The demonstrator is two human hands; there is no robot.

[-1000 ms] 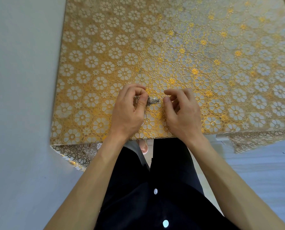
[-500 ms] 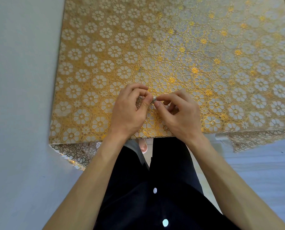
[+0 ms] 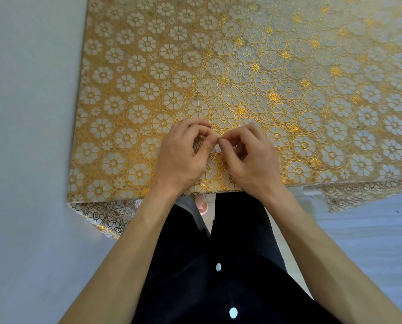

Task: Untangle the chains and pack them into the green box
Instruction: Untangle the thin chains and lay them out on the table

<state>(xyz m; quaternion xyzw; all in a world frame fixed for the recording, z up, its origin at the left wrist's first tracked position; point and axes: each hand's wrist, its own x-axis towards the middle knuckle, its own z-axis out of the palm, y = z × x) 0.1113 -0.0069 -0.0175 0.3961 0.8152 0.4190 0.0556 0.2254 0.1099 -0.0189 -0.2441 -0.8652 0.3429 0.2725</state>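
Pinching one chain (image 3: 217, 141) over the floral tablecloth (image 3: 288, 90), fingers of left hand (image 3: 181, 157) and right hand (image 3: 251, 164), chain mostly hidden.

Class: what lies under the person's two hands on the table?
The gold flowered tablecloth, and a bit of chain pinched between the left hand and right hand. The hands cover the rest of it.

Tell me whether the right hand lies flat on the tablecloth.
No, the right hand is curled, pinching the chain beside the left hand.

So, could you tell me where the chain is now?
Head view, centre: the chain is pinched between the left hand and right hand, over the tablecloth.
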